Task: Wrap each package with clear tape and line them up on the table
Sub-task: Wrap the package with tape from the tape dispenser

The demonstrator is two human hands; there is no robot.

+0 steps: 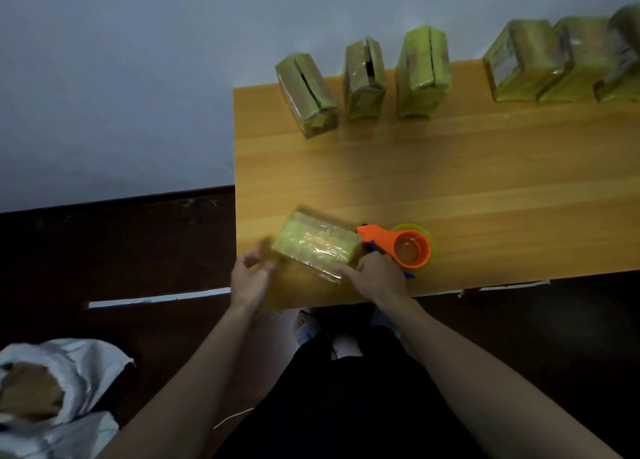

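A green package (317, 244) wrapped in shiny clear tape lies flat near the front left corner of the wooden table (450, 181). My left hand (249, 278) is at its left end, fingers loosely bent and blurred. My right hand (379, 276) presses fingertips on the package's near right corner and lies over the blue handle of the orange tape dispenser (412, 247), which sits just right of the package. Several wrapped packages stand in a row along the far edge, the leftmost (306, 95) tilted, others (422, 74) upright.
The table's left edge runs just left of the package, and its front edge is under my wrists. A white sack holding brown cardboard (52, 389) lies on the dark floor at the lower left. A pale wall stands behind the table.
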